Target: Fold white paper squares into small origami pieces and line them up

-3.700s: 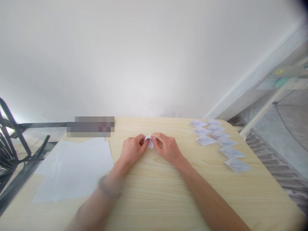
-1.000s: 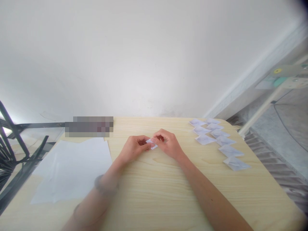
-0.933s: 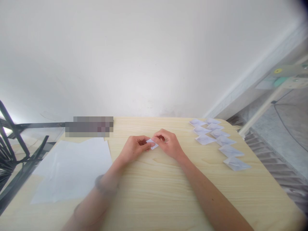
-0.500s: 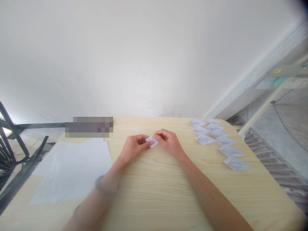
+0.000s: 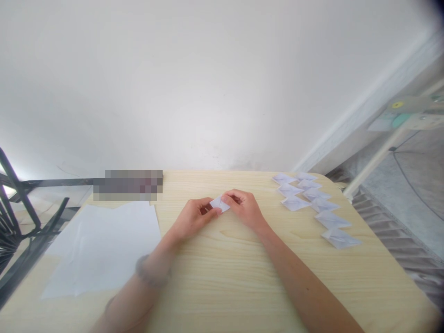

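A small folded piece of white paper (image 5: 218,203) is held between both hands above the middle of the table. My left hand (image 5: 196,216) pinches its left side, thumb along the lower edge. With thumb and fingers, my right hand (image 5: 243,208) grips the upper right side. Fingers partly cover the paper, and a crease line runs down its face. To the right lie several folded paper boats (image 5: 294,203), pointed at both ends and set out in two columns.
White paper sheets (image 5: 104,249) lie on the left of the wooden table (image 5: 222,286). A blurred-out dark object (image 5: 126,186) is at the back left edge. A black metal frame (image 5: 21,199) stands to the left, a white wall (image 5: 215,83) behind, and a pale pole (image 5: 381,159) off the right side.
My left thumb has shifted down to the paper's lower edge, uncovering more of its face. Both hands sit slightly lower in view. The boats and sheets stay put.
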Demonstrator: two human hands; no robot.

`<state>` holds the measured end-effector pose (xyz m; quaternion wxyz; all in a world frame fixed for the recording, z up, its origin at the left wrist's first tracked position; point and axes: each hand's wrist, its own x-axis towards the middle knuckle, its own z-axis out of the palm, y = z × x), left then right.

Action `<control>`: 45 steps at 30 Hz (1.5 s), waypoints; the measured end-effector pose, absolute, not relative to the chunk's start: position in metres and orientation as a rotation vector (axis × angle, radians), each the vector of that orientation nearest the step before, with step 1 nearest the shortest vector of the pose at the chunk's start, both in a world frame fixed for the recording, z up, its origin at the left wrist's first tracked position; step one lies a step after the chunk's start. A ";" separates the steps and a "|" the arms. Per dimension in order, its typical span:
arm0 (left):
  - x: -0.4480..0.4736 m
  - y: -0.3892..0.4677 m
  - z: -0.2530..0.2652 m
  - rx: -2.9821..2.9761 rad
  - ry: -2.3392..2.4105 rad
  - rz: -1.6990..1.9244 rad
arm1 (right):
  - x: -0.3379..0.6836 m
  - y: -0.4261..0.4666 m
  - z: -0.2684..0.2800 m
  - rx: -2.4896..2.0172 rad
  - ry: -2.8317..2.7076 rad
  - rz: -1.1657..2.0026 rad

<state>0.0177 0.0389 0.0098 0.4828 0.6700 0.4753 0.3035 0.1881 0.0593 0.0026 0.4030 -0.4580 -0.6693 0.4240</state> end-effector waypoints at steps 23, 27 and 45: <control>0.019 0.043 0.012 1.471 1.130 0.862 | 0.191 0.058 0.005 -1.088 -1.676 1.166; 0.018 0.043 0.014 1.526 1.103 0.858 | 0.192 0.059 0.007 -1.084 -1.704 1.195; 0.019 0.045 0.012 1.458 1.165 0.979 | 0.189 0.059 0.004 -1.114 -1.697 1.058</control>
